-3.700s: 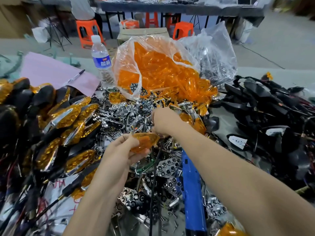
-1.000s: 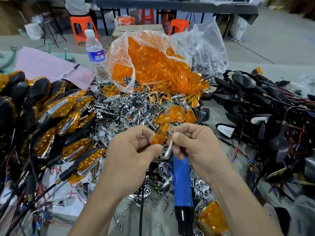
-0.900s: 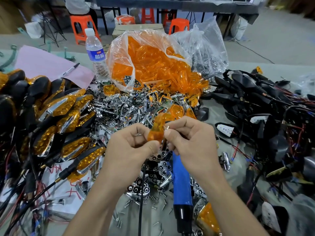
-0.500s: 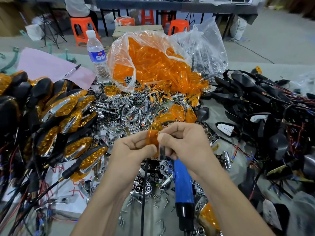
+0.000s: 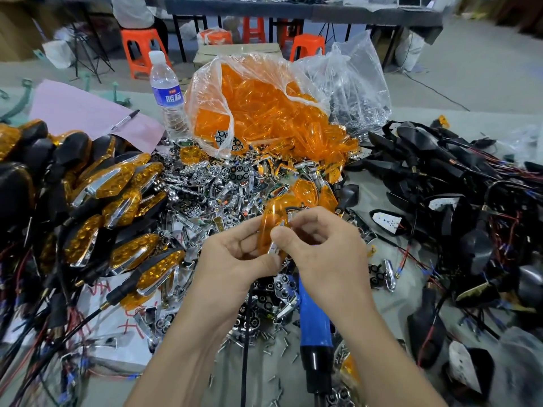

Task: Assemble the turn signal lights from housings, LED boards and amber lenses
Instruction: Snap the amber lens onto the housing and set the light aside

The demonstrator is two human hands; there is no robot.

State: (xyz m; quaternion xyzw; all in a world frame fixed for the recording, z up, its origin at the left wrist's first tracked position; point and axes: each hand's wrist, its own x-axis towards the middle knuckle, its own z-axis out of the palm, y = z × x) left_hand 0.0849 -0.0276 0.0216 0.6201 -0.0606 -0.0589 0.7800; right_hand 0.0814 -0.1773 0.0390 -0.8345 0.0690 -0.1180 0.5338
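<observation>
The left hand (image 5: 235, 259) curls its fingers round an amber lens (image 5: 269, 221), held above the heap (image 5: 223, 186). The right hand (image 5: 326, 251) pinches a small chrome insert (image 5: 274, 246) against the lens's edge. The lens looks light, thin and stiff (probably slick, perhaps brittle), so gripping its rims seems wisest.

The grey table (image 5: 370, 191) carries a pink sheet (image 5: 88, 113), a water bottle (image 5: 167, 92), a bag of amber lenses (image 5: 258, 113), chrome LED boards (image 5: 211, 183), black housings (image 5: 423, 148), finished lights (image 5: 117, 183) and a blue screwdriver (image 5: 313, 315).
</observation>
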